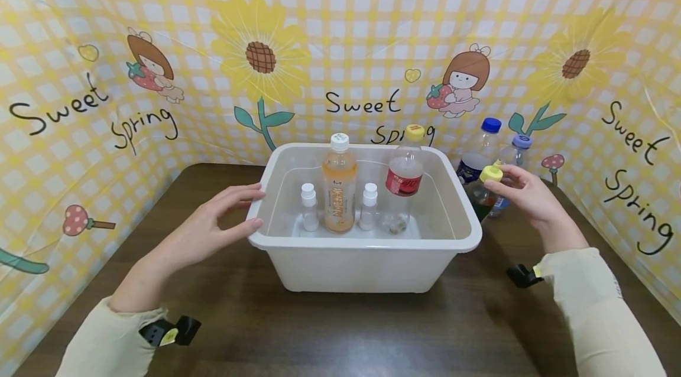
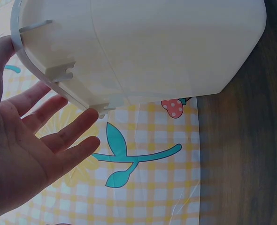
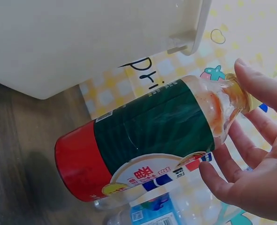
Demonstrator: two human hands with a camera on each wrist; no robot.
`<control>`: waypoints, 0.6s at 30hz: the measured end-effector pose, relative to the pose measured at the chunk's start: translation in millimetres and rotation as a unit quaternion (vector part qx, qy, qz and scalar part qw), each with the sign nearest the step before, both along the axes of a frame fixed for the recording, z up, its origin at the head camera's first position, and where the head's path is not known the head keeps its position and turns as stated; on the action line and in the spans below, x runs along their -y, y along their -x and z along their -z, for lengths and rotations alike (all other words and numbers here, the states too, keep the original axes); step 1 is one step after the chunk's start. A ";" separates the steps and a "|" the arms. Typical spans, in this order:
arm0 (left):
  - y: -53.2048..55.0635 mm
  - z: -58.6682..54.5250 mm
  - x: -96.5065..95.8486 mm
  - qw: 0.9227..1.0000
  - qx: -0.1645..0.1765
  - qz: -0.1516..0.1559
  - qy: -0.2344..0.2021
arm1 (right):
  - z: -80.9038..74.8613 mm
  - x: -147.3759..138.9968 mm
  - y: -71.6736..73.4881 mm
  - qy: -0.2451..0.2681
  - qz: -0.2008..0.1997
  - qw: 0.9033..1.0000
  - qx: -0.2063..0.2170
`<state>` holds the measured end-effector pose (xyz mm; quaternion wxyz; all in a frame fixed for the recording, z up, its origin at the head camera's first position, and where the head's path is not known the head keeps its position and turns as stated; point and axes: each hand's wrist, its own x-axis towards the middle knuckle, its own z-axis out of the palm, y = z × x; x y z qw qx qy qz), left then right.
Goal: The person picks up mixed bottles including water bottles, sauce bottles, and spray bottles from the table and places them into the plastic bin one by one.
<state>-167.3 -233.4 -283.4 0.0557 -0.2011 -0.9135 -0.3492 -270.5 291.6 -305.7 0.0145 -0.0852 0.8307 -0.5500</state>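
My right hand [image 1: 532, 194] pinches the yellow pointed cap of a sauce bottle [image 3: 152, 131] outside the tub's right side. This bottle has a green and red label and reddish smears inside its neck. The tub hides its base in the head view. My left hand [image 1: 213, 223] rests its thumb and fairly straight fingers against the left rim of a white plastic tub [image 1: 362, 265]. Inside the tub stand an orange drink bottle [image 1: 340, 188], a clear bottle with a red label [image 1: 404, 182], and two small white-capped bottles [image 1: 310, 211], one on each side of the orange one.
Beyond the sauce bottle, right of the tub, stand a clear bottle with a dark blue cap [image 1: 481, 146] and another with a light blue cap [image 1: 516, 155]. A yellow checked cloth [image 1: 346, 40] surrounds the dark wooden table [image 1: 340, 335] at the back and sides.
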 end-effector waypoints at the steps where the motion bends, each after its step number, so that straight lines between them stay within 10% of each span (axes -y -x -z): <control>1: 0.0 0.1 0.0 1.000 0.000 0.000 0.000 | -1.0 0.2 -0.3 0.006 -0.002 1.000 -0.004; 18: 0.1 1.0 0.6 1.000 -0.001 0.001 -0.002 | -21.9 -1.5 -3.3 0.137 -0.032 0.989 -0.046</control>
